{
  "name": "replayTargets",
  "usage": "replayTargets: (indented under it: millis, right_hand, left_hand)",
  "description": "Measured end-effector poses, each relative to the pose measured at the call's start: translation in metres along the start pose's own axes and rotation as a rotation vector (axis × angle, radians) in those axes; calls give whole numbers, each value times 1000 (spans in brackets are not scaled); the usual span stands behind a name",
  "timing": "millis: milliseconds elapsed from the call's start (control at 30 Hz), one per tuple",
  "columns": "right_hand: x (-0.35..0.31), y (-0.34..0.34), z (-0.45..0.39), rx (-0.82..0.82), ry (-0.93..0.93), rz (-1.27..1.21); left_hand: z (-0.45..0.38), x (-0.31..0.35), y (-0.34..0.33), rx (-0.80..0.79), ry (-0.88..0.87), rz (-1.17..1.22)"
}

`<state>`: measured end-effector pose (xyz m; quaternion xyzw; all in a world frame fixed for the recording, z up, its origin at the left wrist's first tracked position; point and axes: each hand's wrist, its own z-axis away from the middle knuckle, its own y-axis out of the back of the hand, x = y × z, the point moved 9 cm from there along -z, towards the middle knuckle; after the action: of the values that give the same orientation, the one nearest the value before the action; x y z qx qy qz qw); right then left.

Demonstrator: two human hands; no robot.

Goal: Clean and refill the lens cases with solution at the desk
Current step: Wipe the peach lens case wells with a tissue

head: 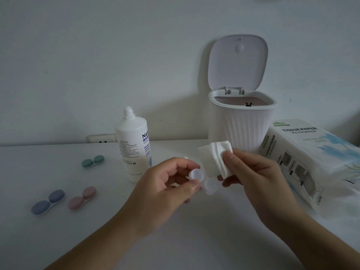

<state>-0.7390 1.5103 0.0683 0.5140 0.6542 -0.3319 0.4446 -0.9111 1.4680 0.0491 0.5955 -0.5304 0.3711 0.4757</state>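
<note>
My left hand (pixel 167 184) pinches a clear, uncapped lens case (pixel 202 180) above the desk, its two open wells facing me. My right hand (pixel 253 176) holds a folded white tissue (pixel 216 158) just right of and above the case, thumb pressed on it. The white solution bottle (pixel 134 145) stands uncapped behind my left hand. Three capped cases lie on the left of the desk: a green one (pixel 92 161), a blue one (pixel 48 202) and a pink one (pixel 82 196).
A small white ribbed bin (pixel 241 123) stands at the back with its lid (pixel 236 61) flipped up. A pack of tissue paper (pixel 309 158) lies at the right. A wall socket (pixel 101 138) sits behind the white desk (pixel 175 240).
</note>
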Motion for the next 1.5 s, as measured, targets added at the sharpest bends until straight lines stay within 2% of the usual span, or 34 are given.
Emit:
replayTargets:
  millis: [133, 233, 500, 800, 867, 933, 1100, 1267, 1500]
  right_hand:
    - [2, -12, 2, -110, -15, 4]
    - [1, -25, 6, -206, -5, 42]
    - [2, -29, 7, -226, -11, 117]
    - [25, -37, 12, -373, -253, 160]
    - [25, -34, 11, -359, -268, 144]
    - [24, -28, 10, -326, -280, 108]
    - [28, -27, 11, -345, -351, 40]
    - [33, -33, 17, -445, -422, 55]
    - [29, -24, 9, -306, -327, 64]
  left_hand:
    - [1, -4, -8, -70, 89, 138]
    - [2, -1, -10, -102, 81, 129]
    - [1, 1, 6, 76, 4, -39]
    - [0, 1, -1, -17, 3, -79]
    - [1, -1, -3, -42, 23, -34]
    - [1, -1, 3, 9, 24, -41]
    - [3, 11, 10, 110, -72, -255]
    - [2, 19, 2, 27, -156, -407]
    - [5, 21, 5, 102, -165, -340]
